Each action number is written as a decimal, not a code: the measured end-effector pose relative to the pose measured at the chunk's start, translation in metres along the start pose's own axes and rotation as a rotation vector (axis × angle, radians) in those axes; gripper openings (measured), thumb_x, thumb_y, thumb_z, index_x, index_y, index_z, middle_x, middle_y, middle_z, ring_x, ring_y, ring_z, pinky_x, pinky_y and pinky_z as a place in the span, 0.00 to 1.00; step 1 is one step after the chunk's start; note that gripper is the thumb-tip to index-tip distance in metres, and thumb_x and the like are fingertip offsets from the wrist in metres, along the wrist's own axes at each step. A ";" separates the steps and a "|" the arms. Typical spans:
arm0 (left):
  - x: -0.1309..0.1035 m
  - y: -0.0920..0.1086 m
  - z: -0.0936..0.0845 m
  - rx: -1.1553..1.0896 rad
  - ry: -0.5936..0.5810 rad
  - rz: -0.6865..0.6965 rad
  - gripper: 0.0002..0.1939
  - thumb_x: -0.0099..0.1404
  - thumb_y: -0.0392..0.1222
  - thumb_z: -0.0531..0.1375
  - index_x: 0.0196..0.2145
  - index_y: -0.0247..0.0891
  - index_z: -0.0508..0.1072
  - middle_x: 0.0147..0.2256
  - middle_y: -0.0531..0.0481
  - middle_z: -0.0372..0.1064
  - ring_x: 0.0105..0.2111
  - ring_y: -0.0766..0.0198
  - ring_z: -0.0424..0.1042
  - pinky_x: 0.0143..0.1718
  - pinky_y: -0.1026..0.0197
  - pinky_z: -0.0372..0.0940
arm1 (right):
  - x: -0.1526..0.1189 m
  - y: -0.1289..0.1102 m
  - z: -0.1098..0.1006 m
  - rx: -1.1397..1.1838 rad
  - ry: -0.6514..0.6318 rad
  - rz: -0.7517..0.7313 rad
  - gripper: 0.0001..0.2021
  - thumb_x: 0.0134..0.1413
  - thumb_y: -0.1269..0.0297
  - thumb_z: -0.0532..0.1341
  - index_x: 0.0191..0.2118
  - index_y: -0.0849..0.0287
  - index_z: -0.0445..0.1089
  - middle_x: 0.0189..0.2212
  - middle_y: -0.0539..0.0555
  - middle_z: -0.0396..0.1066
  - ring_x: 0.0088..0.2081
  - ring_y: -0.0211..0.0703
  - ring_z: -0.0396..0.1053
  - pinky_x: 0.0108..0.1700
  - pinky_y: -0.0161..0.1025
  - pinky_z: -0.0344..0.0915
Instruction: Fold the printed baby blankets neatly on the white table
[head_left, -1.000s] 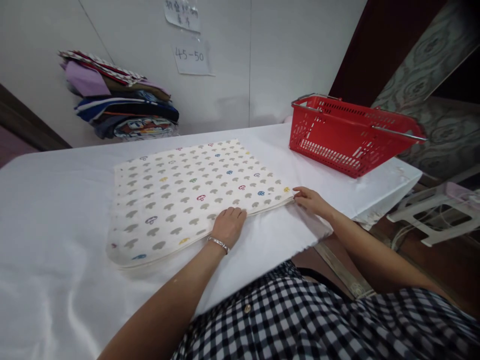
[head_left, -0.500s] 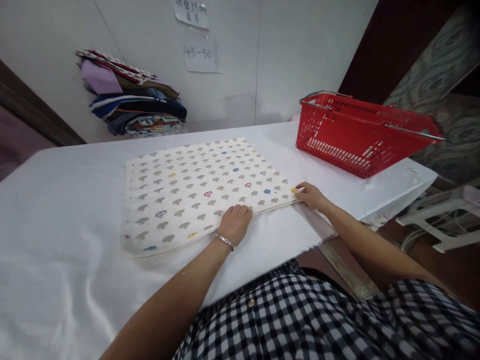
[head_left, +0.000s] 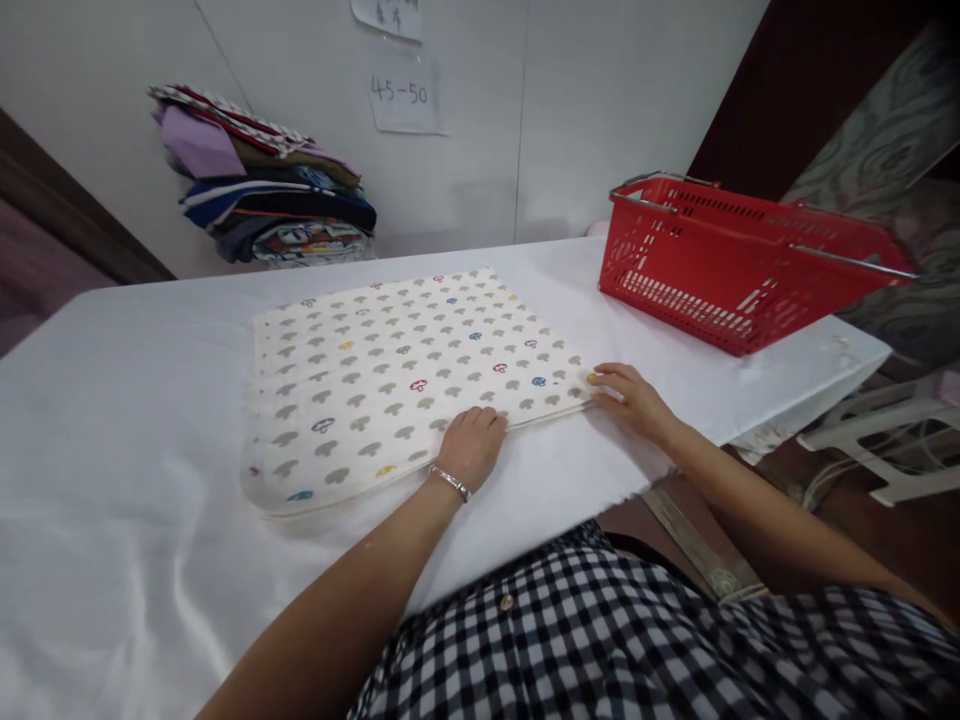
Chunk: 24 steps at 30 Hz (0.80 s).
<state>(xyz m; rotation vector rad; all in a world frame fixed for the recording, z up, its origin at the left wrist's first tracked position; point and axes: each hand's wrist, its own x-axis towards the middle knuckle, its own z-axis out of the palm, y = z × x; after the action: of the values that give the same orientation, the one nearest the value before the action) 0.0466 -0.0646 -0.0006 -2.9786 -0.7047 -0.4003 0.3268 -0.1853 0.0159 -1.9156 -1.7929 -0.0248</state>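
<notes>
A white cloth point(head_left: 420, 340) printed with grey and coloured mushrooms lies folded flat on the table, its layered edge facing me. My left hand point(head_left: 471, 448), with a silver bracelet at the wrist, is closed over the middle of that near edge, fingers on top; the thumb is mostly hidden. At the cloth's right near corner is my right hand point(head_left: 630, 400). Its fingers are apart, the tips at the corner by a yellow mushroom print, and nothing shows gripped between them.
A red shopping basket point(head_left: 750, 270) with metal handles stands at the right back of the white-covered table point(head_left: 135, 400). Against the wall is a pile of folded fabrics point(head_left: 277, 205). Paper signs point(head_left: 405, 92) hang above. A white plastic stool point(head_left: 885, 430) is at the right.
My right hand has loosened from the cloth's corner and its fingers have spread. The left hand stays at the near edge. The view has shifted slightly.
</notes>
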 end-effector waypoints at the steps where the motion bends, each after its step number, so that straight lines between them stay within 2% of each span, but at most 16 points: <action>1: 0.000 0.000 -0.001 -0.010 -0.011 -0.008 0.09 0.66 0.34 0.51 0.39 0.37 0.70 0.36 0.46 0.66 0.38 0.59 0.64 0.38 0.56 0.60 | 0.000 -0.002 -0.001 -0.006 -0.015 -0.082 0.10 0.57 0.61 0.55 0.43 0.53 0.69 0.49 0.57 0.65 0.50 0.49 0.62 0.46 0.45 0.61; 3: 0.001 0.000 -0.004 -0.029 -0.031 -0.025 0.09 0.66 0.36 0.51 0.40 0.38 0.70 0.37 0.46 0.67 0.39 0.59 0.64 0.38 0.56 0.60 | 0.002 -0.004 -0.001 -0.034 -0.079 -0.174 0.09 0.58 0.62 0.55 0.41 0.52 0.70 0.47 0.56 0.67 0.49 0.48 0.62 0.48 0.47 0.59; 5: 0.001 0.001 -0.006 -0.039 -0.042 -0.036 0.09 0.66 0.37 0.51 0.40 0.38 0.70 0.38 0.46 0.67 0.39 0.59 0.64 0.38 0.56 0.60 | 0.005 -0.005 0.001 -0.077 -0.130 -0.201 0.09 0.58 0.63 0.55 0.38 0.52 0.72 0.43 0.56 0.68 0.46 0.47 0.63 0.47 0.46 0.58; 13: 0.001 0.001 -0.008 -0.042 -0.046 -0.037 0.10 0.67 0.37 0.51 0.42 0.37 0.70 0.38 0.45 0.67 0.39 0.58 0.64 0.39 0.56 0.60 | 0.010 -0.011 0.011 -0.251 -0.086 -0.208 0.11 0.59 0.66 0.52 0.33 0.58 0.71 0.36 0.57 0.69 0.40 0.47 0.60 0.42 0.43 0.54; 18: 0.001 0.001 -0.010 -0.064 -0.037 -0.042 0.09 0.66 0.37 0.52 0.41 0.39 0.70 0.38 0.45 0.67 0.39 0.59 0.64 0.39 0.56 0.60 | 0.006 -0.018 0.015 -0.240 -0.096 -0.242 0.11 0.58 0.70 0.52 0.34 0.57 0.72 0.35 0.56 0.69 0.40 0.46 0.61 0.40 0.41 0.52; 24: 0.001 0.000 -0.010 -0.058 -0.043 -0.047 0.09 0.66 0.38 0.53 0.41 0.39 0.70 0.39 0.46 0.67 0.40 0.58 0.64 0.39 0.56 0.59 | 0.006 -0.024 0.013 -0.240 -0.120 -0.221 0.11 0.58 0.68 0.52 0.39 0.54 0.72 0.34 0.55 0.69 0.40 0.46 0.61 0.41 0.42 0.52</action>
<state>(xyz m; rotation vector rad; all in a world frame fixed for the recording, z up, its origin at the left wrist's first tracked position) 0.0451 -0.0658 0.0089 -3.0388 -0.7818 -0.3669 0.3004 -0.1752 0.0150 -1.9018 -2.1600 -0.2142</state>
